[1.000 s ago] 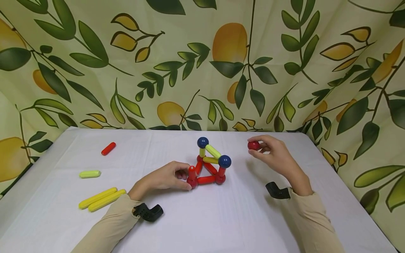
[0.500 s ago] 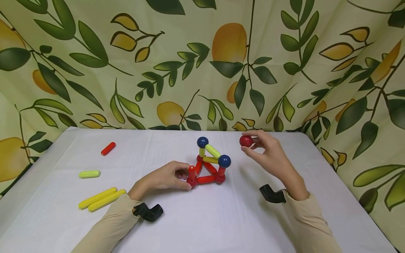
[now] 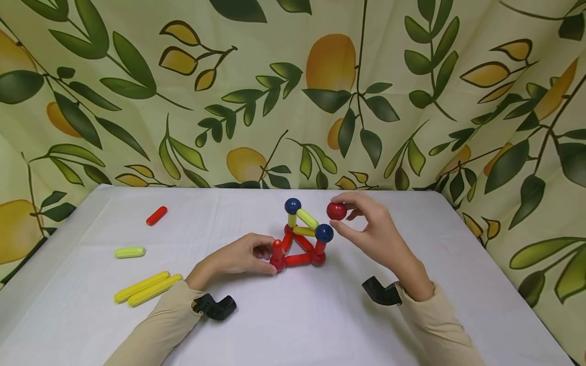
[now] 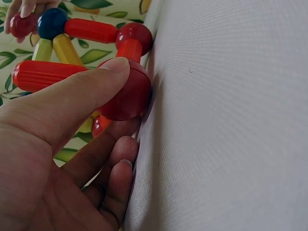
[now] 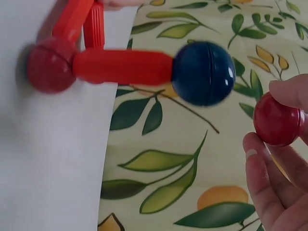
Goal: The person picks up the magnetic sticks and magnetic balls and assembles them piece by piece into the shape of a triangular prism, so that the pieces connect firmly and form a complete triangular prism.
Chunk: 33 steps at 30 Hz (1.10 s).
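We note cream fabric backdrop (image 3: pixel 274 46), lightly creased, printed with green leaves (image 3: pixel 327 100) and orange fruit (image 3: pixel 330 61). Backdrop stands behind white-clothed desk (image 3: pixel 293 320), flanking both sides. We log light as soft, fairly even.

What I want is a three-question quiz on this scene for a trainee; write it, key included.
1. What does the right hand hold?
2. True or false: the upright red stick, standing on the corner ball that the left hand grips, has another ball on its top.
3. How many blue balls are on the structure? A. one; B. two; C. four.

Key:
1. A red ball.
2. False; its upper end is bare.
3. B.
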Each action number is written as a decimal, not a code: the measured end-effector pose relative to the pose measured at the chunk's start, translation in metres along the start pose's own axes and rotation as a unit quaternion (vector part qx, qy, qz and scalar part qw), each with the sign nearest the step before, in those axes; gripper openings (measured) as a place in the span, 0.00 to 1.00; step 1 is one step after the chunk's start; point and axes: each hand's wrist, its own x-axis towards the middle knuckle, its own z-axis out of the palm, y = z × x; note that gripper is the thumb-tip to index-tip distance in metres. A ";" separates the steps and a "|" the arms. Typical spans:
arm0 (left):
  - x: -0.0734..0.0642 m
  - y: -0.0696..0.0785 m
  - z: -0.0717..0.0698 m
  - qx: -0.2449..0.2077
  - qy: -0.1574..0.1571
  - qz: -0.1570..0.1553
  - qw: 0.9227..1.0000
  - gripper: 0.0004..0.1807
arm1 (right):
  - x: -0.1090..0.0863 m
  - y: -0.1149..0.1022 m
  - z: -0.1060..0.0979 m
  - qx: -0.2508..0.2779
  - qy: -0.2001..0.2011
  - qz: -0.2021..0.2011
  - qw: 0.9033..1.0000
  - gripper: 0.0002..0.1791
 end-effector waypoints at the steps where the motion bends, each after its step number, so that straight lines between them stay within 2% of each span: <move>1: 0.000 0.000 0.000 0.000 0.000 0.000 1.000 0.14 | 0.000 -0.002 0.002 0.001 -0.004 -0.004 1.000 0.25; 11: 0.001 -0.003 0.001 -0.003 0.001 0.002 1.000 0.14 | 0.001 -0.024 0.018 0.027 -0.039 -0.034 0.998 0.23; 21: 0.000 -0.004 0.000 -0.009 0.002 0.006 1.000 0.14 | 0.006 -0.038 0.043 0.080 -0.077 -0.039 0.993 0.22; 26: 0.000 -0.004 0.000 -0.011 0.001 0.010 1.000 0.14 | 0.011 -0.042 0.055 0.086 -0.091 -0.034 0.992 0.22; 33: 0.000 -0.004 -0.002 -0.007 0.001 -0.004 1.000 0.17 | 0.016 -0.046 0.067 0.086 -0.106 -0.023 0.990 0.21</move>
